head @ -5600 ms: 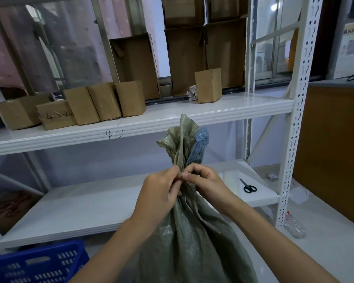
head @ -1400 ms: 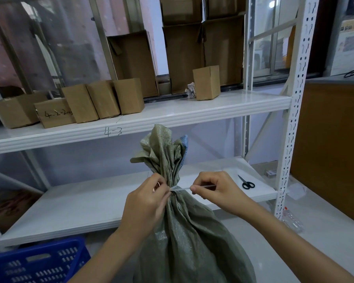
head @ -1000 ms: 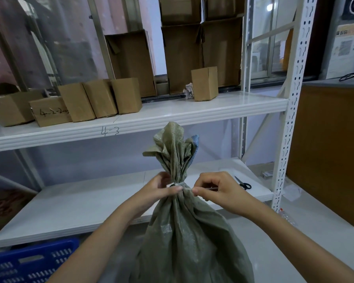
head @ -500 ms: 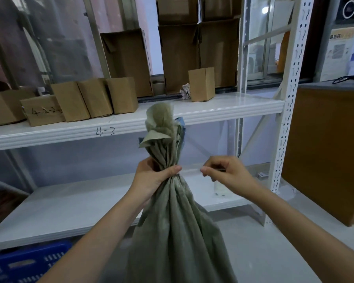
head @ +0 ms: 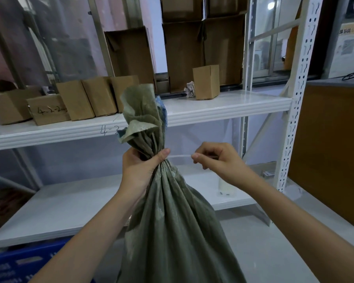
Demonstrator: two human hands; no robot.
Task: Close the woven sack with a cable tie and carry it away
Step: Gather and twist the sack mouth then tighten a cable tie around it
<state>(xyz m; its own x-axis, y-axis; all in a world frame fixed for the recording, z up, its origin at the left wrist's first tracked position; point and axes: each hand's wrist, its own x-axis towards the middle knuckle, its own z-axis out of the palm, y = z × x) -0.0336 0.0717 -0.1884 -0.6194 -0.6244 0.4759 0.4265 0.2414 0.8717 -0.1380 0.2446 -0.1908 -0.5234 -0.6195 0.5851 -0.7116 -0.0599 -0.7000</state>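
Two bare forearms, no sleeves, left hand (head: 140, 170), right hand (head: 219, 162), unadorned

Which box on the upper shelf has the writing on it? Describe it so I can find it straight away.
Start at the white upper shelf and follow it to its left end, where a row of brown cardboard boxes stands. The one you want is the low box, second from the left, beside three taller plain boxes. It alone carries handwritten dark numbers on its front face.
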